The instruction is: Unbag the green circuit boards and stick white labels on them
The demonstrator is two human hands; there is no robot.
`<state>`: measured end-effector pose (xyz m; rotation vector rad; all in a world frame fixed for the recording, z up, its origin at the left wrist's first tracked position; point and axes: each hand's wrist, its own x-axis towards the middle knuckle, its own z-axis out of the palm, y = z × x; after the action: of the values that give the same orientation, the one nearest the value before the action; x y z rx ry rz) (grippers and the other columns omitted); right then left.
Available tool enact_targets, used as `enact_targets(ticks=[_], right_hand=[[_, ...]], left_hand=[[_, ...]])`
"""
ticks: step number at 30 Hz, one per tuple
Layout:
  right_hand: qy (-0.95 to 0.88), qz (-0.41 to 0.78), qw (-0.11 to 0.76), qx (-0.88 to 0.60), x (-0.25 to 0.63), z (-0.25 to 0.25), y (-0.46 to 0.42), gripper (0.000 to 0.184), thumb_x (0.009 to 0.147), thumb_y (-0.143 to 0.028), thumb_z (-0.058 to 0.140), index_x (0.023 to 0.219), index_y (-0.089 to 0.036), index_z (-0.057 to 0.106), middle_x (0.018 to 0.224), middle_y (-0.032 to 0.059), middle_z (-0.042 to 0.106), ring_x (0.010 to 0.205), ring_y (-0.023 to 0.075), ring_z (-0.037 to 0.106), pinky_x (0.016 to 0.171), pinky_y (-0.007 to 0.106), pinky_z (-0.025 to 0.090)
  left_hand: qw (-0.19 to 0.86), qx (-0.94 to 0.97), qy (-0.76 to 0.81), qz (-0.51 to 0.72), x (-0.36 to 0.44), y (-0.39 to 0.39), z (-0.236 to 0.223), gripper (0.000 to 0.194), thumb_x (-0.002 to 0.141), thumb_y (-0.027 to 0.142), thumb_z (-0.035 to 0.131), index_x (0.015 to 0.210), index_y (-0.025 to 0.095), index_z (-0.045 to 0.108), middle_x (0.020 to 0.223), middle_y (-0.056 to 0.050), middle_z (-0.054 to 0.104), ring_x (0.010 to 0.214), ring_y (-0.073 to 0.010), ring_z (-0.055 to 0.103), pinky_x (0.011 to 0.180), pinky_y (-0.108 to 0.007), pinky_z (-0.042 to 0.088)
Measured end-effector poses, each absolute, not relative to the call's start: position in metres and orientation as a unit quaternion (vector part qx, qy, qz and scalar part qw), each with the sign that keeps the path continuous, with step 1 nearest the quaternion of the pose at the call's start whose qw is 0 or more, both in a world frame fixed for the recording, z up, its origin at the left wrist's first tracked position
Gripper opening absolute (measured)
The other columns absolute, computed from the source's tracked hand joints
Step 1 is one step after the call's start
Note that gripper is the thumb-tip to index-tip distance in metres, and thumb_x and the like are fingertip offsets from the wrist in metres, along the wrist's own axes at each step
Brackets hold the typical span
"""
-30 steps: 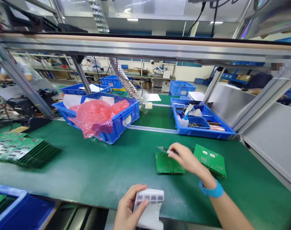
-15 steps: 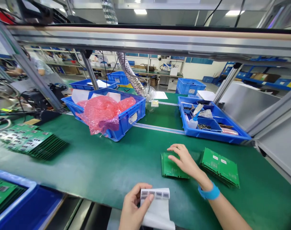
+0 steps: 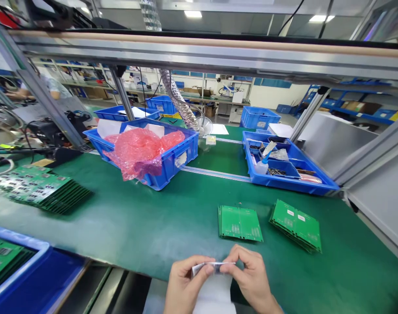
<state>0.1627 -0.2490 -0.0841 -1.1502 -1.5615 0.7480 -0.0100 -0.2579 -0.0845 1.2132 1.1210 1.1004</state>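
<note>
My left hand [image 3: 183, 284] grips a white strip of small labels [image 3: 212, 267] at the near edge of the green mat. My right hand [image 3: 251, 281] has its fingers pinched on the same strip's right end. Just beyond the hands lies a small stack of green circuit boards [image 3: 240, 223], untouched. To its right sits a second stack of boards [image 3: 296, 224] carrying white labels.
A blue bin with pink bubble wrap [image 3: 143, 152] stands at the back left, a blue parts tray [image 3: 284, 168] at the back right. More green boards [image 3: 38, 189] are fanned out at far left, and a blue bin [image 3: 18, 270] sits at the near left corner.
My right hand has left the middle stack of boards and come back to the label strip, pinching its right end. The left hand still holds the strip.
</note>
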Motion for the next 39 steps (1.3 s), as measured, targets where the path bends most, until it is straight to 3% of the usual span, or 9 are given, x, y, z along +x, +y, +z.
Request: enact_targets(ticks=[8,14,20,25,28,31,35,37,39], right_hand=[[-0.541,0.475,0.467,-0.513,0.159,-0.08,-0.255,0.024,0.07,-0.038,0.075,0.065,-0.016,0.067,0.06,0.0012,0.064,0.059,0.0133,0.055,0.056,0.021,0.042],[-0.495,0.475,0.508,-0.521,0.159,-0.083,-0.257,0.032,0.071,-0.043,0.073,0.056,-0.016,0.063,0.052,0.0006,0.058,0.051,0.0118,0.049,0.05,0.021,0.04],[-0.487,0.469,0.538,-0.503,0.162,-0.084,-0.259,0.024,0.071,-0.039,0.074,0.063,-0.017,0.067,0.06,0.0026,0.063,0.058,0.0141,0.055,0.054,0.022,0.045],[-0.465,0.434,0.555,-0.536,0.157,-0.088,-0.263,0.031,0.072,-0.043,0.072,0.059,-0.017,0.063,0.053,0.0001,0.056,0.05,0.0114,0.049,0.048,0.02,0.042],[-0.45,0.403,0.576,-0.551,0.158,-0.09,-0.263,0.032,0.07,-0.045,0.073,0.058,-0.017,0.063,0.053,0.0001,0.055,0.05,0.0116,0.048,0.047,0.02,0.043],[-0.451,0.373,0.59,-0.557,0.165,-0.088,-0.263,0.029,0.07,-0.043,0.073,0.059,-0.017,0.065,0.055,0.0014,0.059,0.051,0.0128,0.052,0.047,0.02,0.045],[-0.475,0.34,0.591,-0.557,0.171,-0.087,-0.264,0.025,0.07,-0.04,0.073,0.059,-0.018,0.066,0.056,0.0023,0.063,0.052,0.0142,0.057,0.049,0.02,0.047],[-0.475,0.327,0.593,-0.562,0.172,-0.088,-0.265,0.025,0.071,-0.04,0.073,0.06,-0.018,0.067,0.057,0.0023,0.064,0.052,0.0147,0.058,0.048,0.02,0.048],[-0.486,0.327,0.582,-0.563,0.173,-0.09,-0.266,0.026,0.073,-0.041,0.072,0.06,-0.019,0.067,0.057,0.002,0.064,0.053,0.0153,0.059,0.049,0.021,0.048]], left_hand=[[0.517,0.533,0.479,0.468,-0.009,-0.26,-0.083,0.014,0.077,0.036,0.07,0.079,0.024,0.077,0.074,-0.001,0.077,0.07,-0.0175,0.068,0.067,-0.019,0.05],[0.502,0.543,0.506,0.443,-0.006,-0.255,-0.081,0.026,0.08,0.042,0.066,0.072,0.019,0.076,0.066,-0.003,0.074,0.061,-0.0172,0.061,0.056,-0.02,0.042],[0.587,0.519,0.456,0.422,-0.004,-0.252,-0.077,0.026,0.083,0.041,0.062,0.083,0.019,0.076,0.075,-0.005,0.074,0.069,-0.0194,0.062,0.06,-0.022,0.044],[0.459,0.581,0.497,0.453,0.005,-0.252,-0.079,0.032,0.087,0.04,0.055,0.07,0.018,0.07,0.057,0.0,0.062,0.052,-0.0131,0.05,0.051,-0.021,0.035],[0.504,0.539,0.498,0.457,0.004,-0.246,-0.081,0.033,0.082,0.044,0.062,0.065,0.016,0.069,0.056,0.0,0.061,0.053,-0.0131,0.048,0.051,-0.021,0.035],[0.598,0.494,0.452,0.441,-0.004,-0.238,-0.079,0.032,0.078,0.046,0.066,0.072,0.015,0.072,0.062,-0.002,0.065,0.06,-0.0145,0.052,0.056,-0.021,0.04],[0.587,0.508,0.441,0.451,-0.01,-0.236,-0.074,0.034,0.087,0.046,0.056,0.086,0.016,0.072,0.067,-0.002,0.065,0.064,-0.014,0.054,0.06,-0.02,0.042],[0.612,0.492,0.417,0.458,-0.008,-0.238,-0.073,0.035,0.083,0.046,0.062,0.103,0.017,0.068,0.081,-0.005,0.071,0.076,-0.018,0.063,0.068,-0.023,0.047],[0.641,0.476,0.403,0.448,-0.005,-0.241,-0.074,0.037,0.076,0.042,0.071,0.103,0.018,0.068,0.088,-0.007,0.074,0.081,-0.0207,0.066,0.072,-0.024,0.05]])
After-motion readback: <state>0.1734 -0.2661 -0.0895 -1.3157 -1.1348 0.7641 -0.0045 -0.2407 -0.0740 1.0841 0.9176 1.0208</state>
